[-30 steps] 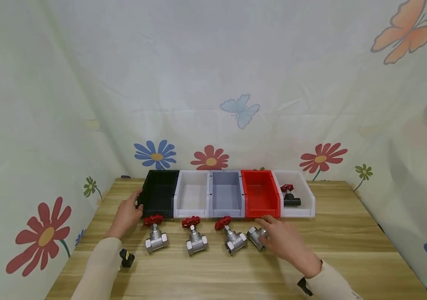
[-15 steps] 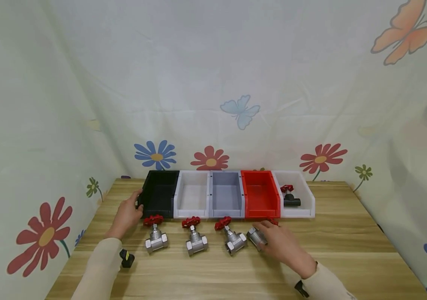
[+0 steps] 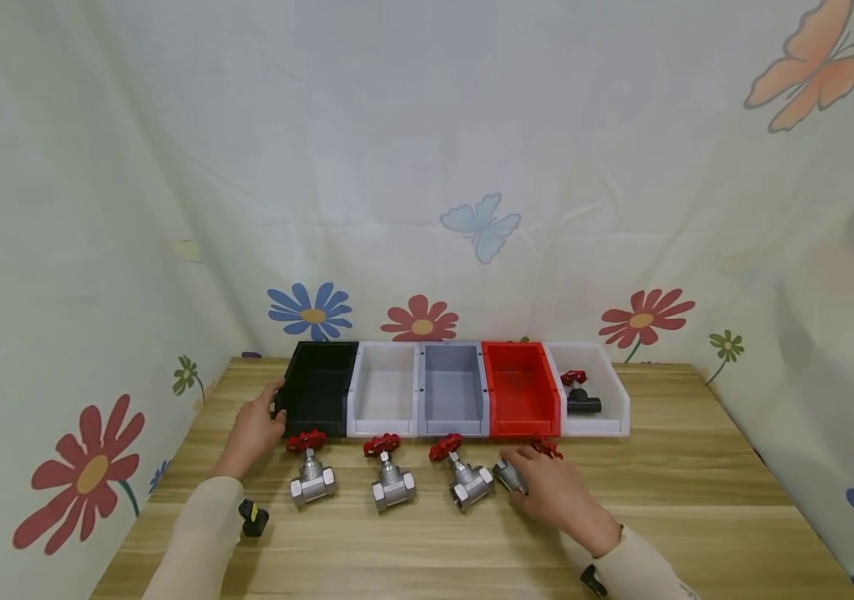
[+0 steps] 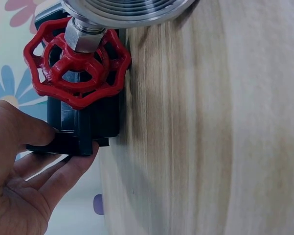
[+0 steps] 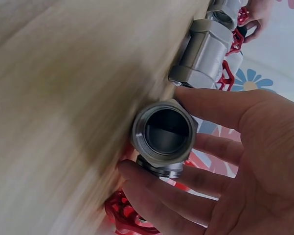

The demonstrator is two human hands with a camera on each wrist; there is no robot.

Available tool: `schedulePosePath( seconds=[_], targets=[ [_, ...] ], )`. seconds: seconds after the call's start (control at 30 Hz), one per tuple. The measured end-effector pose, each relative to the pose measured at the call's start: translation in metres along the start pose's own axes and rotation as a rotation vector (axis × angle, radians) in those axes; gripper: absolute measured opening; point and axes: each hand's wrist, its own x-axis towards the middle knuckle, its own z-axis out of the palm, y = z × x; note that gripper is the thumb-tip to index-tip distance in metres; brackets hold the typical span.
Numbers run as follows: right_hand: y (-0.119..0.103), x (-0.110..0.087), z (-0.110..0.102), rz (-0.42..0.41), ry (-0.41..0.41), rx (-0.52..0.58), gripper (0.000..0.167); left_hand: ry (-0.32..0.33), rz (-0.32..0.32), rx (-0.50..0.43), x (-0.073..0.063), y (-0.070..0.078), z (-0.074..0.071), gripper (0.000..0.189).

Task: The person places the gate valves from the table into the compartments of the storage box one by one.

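My left hand (image 3: 251, 429) grips the left wall of the black bin (image 3: 321, 392). In the left wrist view the thumb lies over the wall's edge, with the fingers on its other side. My right hand (image 3: 552, 493) is around the rightmost metal gate valve (image 3: 506, 476), lying before the red bin. The right wrist view shows the thumb by the valve's threaded end (image 5: 138, 134) and fingers curled around its body. Its red handwheel (image 5: 127, 214) lies past the fingertips; the hand hides part of the body. Three similar valves, the nearest being this valve (image 3: 470, 484), lie to the left.
Right of the black bin stand a white bin (image 3: 386, 392), a grey bin (image 3: 454, 392), a red bin (image 3: 522, 392) and another white bin (image 3: 610, 392). The last holds a black valve (image 3: 583, 403) with a red handwheel. A printed curtain (image 3: 427, 125) surrounds the wooden table (image 3: 412, 554).
My right hand has shifted slightly left and closer over the rightmost valve, whose red handwheel now shows beyond the hand. My left hand stays on the black bin.
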Motion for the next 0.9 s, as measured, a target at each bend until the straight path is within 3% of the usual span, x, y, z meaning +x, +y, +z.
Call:
schedulePosePath(
  seconds=[0.43, 0.9],
  targets=[
    [-0.006, 0.000, 0.008, 0.036, 0.066, -0.011, 0.059, 0.016, 0.021, -0.006, 0.001, -0.002, 0.001, 0.060],
    [-0.011, 0.005, 0.014, 0.107, 0.069, -0.046, 0.056, 0.011, 0.021, -0.009, 0.001, -0.004, 0.002, 0.060]
  ],
)
